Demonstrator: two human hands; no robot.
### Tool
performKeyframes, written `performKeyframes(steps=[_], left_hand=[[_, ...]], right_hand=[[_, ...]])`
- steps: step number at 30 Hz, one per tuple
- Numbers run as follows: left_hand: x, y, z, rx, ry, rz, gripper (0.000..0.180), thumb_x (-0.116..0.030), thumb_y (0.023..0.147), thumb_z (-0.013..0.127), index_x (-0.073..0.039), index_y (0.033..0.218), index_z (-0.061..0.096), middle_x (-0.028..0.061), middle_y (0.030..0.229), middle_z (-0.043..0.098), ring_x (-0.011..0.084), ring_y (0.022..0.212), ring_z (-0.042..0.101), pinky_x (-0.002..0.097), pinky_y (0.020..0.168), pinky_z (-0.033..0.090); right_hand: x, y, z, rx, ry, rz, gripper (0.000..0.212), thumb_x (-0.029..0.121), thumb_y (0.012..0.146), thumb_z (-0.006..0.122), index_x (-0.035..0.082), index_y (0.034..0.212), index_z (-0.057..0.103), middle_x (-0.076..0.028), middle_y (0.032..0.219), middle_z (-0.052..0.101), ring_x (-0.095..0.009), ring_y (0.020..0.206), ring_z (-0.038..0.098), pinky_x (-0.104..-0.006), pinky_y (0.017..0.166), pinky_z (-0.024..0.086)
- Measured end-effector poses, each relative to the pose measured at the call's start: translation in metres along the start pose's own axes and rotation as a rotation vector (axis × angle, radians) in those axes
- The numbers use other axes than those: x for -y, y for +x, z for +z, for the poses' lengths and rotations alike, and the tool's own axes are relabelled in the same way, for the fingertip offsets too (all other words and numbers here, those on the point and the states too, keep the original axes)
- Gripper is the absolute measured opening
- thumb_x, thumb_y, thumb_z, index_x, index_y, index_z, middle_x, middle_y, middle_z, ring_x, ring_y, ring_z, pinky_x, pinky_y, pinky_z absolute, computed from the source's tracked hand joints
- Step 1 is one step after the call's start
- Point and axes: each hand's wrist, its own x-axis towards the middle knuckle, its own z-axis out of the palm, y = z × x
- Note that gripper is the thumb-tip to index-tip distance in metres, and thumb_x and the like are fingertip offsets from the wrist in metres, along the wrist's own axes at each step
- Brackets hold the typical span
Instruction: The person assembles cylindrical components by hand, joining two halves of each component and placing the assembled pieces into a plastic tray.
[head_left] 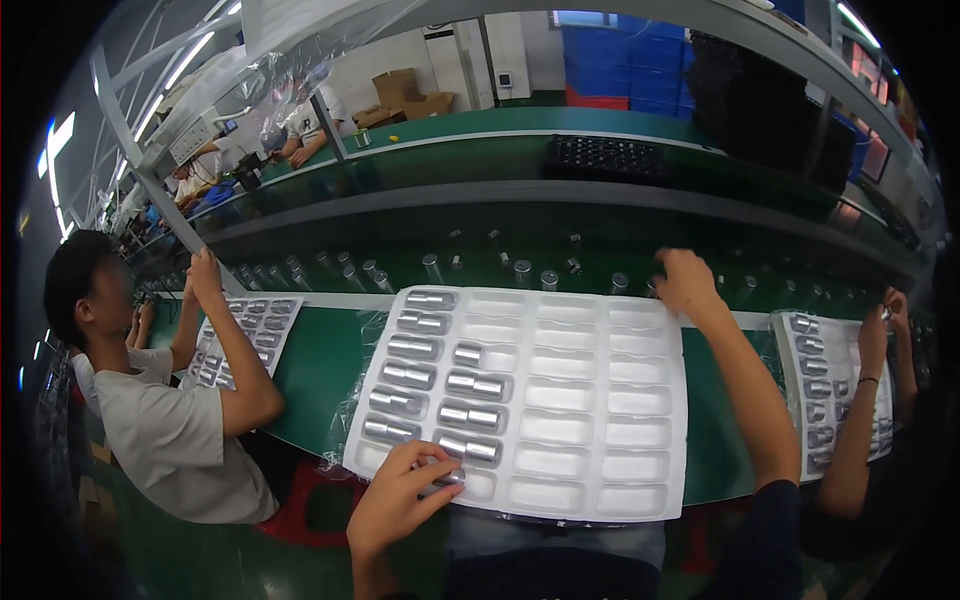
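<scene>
A white moulded tray (560, 400) lies before me, its left columns partly filled with silver metal cylinders (475, 416). My left hand (400, 505) is closed on one metal cylinder (447, 480) at the tray's near edge, over a pocket of the second column. Past the tray's far right corner, my right hand (688, 285) reaches over the dark belt with bent fingers. A standing cylinder (650, 288) is partly hidden next to its fingertips. Blur hides whether those fingers grip it.
More cylinders (522, 273) stand along the dark conveyor belt (400, 230) beyond the tray. At left a co-worker (180, 400) works by another tray (270, 325); at right a second co-worker's arm (860, 420) crosses a third tray (815, 400). A grey metal frame (170, 205) rises at left.
</scene>
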Motion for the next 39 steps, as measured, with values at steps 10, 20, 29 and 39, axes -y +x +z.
performKeyframes(steps=[10,20,29,39], left_hand=[[-0.005,0.029,0.034,-0.119,-0.808,-0.055,0.032,-0.004,0.090,0.066,0.002,0.121,0.061,0.0130,0.112,0.068,0.0202,0.099,0.064,0.0312,0.079,0.052],[-0.026,0.040,0.065,-0.136,-1.206,0.034,0.048,0.011,0.084,0.066,0.003,0.130,0.055,0.0135,0.122,0.058,0.0206,0.109,0.061,0.0361,0.095,0.052],[-0.050,0.042,0.080,-0.424,-0.780,0.110,0.042,0.007,0.075,0.078,0.001,0.115,0.065,0.0114,0.115,0.060,0.0189,0.102,0.064,0.0304,0.087,0.057],[-0.069,0.045,0.077,-0.360,-0.497,0.200,0.039,-0.002,0.073,0.081,0.000,0.110,0.069,0.0125,0.105,0.065,0.0228,0.093,0.068,0.0302,0.079,0.055]], right_hand=[[0.091,0.086,0.090,0.001,0.070,-0.350,0.033,0.022,0.090,0.062,0.003,0.116,0.066,-0.024,0.114,0.064,-0.039,0.110,0.061,-0.0454,0.096,0.050],[0.099,0.047,0.040,0.102,0.671,-0.287,0.025,0.009,0.086,0.069,-0.001,0.109,0.066,-0.015,0.099,0.066,-0.024,0.088,0.067,-0.0341,0.085,0.055],[0.086,-0.144,-0.026,0.527,1.859,0.081,0.028,0.011,0.093,0.067,-0.004,0.116,0.061,-0.013,0.109,0.065,-0.018,0.082,0.067,-0.0287,0.074,0.057],[0.090,-0.209,-0.036,0.404,1.585,-0.175,0.044,-0.007,0.082,0.070,-0.007,0.125,0.059,-0.014,0.106,0.064,-0.020,0.095,0.068,-0.0301,0.080,0.058]])
